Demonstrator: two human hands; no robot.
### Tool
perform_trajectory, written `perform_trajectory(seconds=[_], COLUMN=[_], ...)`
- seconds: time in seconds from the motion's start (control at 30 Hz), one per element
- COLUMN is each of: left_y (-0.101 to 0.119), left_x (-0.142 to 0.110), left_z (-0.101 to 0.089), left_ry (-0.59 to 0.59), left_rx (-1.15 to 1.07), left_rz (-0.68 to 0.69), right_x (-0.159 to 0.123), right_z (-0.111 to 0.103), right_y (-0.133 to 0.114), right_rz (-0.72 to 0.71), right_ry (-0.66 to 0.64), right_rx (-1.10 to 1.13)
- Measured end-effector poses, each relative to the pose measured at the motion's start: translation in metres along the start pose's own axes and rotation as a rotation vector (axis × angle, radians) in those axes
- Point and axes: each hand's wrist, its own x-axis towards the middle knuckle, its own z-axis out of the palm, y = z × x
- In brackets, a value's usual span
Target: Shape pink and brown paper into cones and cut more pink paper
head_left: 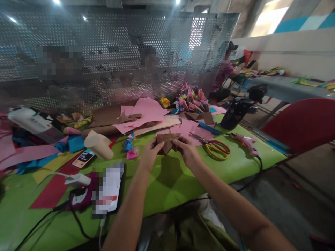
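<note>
Brown folded paper [165, 146] is up over the green table [159, 197], pinched by the left hand [152, 149] at nine o'clock and the right hand [186, 148] at three. It looks light and bendy, so hold its edges softly.

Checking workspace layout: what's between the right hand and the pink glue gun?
Head view: scissors with red and yellow handles, blades partly over pink paper, lie between right hand and pink glue gun.

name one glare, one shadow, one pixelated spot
In the head view, lights flare near the top edge; same view, a soft shadow spreads on the green tabletop below the brown piece; head view again, pixelation covers much of the larger phone.
</note>
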Motion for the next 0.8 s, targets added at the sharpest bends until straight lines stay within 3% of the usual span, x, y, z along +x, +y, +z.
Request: perform_trajectory(seconds=[0.33, 0.5, 0.8], left_y=[-0.0006, 0.0006, 0.0034], left_x=[0.0009, 0.0014, -0.0045], left_z=[-0.0011, 0.0038, 0.0079], left_ry=[0.001, 0.081, 0.153], left_rx=[0.085, 0.148, 0.290], left_rz=[0.113, 0.274, 0.391], right_x=[0.0033, 0.0022, 0.0004], right_z=[-0.0037, -0.0027, 0.0021], right_y=[0.0014, 0.0015, 0.0039], right_rz=[0.055, 0.064, 0.090], right_ry=[0.053, 0.044, 0.039], right_rx=[0.095, 0.104, 0.095])
